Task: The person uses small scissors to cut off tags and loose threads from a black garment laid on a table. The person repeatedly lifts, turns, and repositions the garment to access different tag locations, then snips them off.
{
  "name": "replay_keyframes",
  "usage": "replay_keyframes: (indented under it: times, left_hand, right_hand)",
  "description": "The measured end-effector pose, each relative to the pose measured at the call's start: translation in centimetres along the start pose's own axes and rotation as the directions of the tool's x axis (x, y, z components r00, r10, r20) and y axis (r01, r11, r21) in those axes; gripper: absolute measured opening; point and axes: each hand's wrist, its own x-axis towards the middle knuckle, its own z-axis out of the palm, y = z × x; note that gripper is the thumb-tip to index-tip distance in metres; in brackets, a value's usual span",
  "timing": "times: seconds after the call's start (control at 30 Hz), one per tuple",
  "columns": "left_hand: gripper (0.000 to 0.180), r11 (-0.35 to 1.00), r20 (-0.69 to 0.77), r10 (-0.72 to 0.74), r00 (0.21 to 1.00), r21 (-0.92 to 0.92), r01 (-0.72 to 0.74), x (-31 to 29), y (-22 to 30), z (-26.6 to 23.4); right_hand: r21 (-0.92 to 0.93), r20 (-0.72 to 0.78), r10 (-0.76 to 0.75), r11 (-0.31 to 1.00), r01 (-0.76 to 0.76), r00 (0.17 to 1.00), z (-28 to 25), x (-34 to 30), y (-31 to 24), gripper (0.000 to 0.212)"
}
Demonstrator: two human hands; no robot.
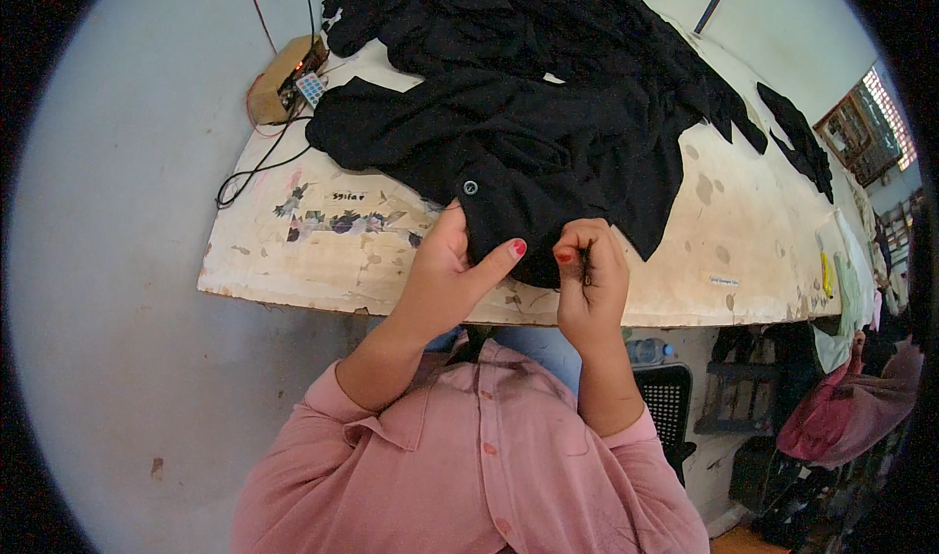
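Observation:
A black cloth garment (548,143) lies rumpled over the table's front part, its near edge gathered between my two hands. My left hand (437,272) grips that edge, the thumb flat on top and the other fingers underneath. Just above it, a small round pale-rimmed button or ring (470,188) shows on the cloth. My right hand (599,275) is closed at the garment's near right edge, fingers curled and thumb bent in. Against its palm sits a small dark thing (587,265) with a brassy glint, too small to name.
More black cloth (509,16) is heaped at the table's back; a separate black piece (797,138) lies far right. A brown box (284,80) with cables stands at the back left. The pale, stained table (724,261) ends near my body. Below it are a chair (672,407) and a bottle (648,352).

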Motion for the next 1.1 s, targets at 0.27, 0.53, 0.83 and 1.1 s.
replay_keyframes:
  times: [0.27, 0.53, 0.83, 1.1]
  left_hand:
    - [0.040, 0.999, -0.008, 0.016, 1.000, -0.031, -0.016, -0.2, -0.4, 0.0]
    - [0.038, 0.993, -0.177, 0.109, 0.978, -0.020, -0.114, 0.6, 0.9, -1.4]
    - [0.028, 0.994, 0.068, -0.070, 0.995, 0.092, 0.063, -1.5, -0.2, -0.6]
    - [0.031, 1.000, -0.067, 0.010, 0.998, -0.008, -0.011, -0.9, -0.3, -0.1]
  right_hand:
    - [0.381, 0.116, 0.131, 0.910, -0.165, 0.985, 1.2, -0.6, -0.4, 0.004]
    - [0.354, 0.450, 0.204, 0.854, -0.383, 0.870, -1.0, -3.8, 0.4, 0.001]
    - [0.364, -0.025, 0.332, 0.882, -0.300, 0.943, -0.1, -0.1, 0.6, 0.016]
    - [0.325, -0.036, 0.283, 0.910, -0.257, 0.958, 0.0, -0.1, 0.1, 0.021]
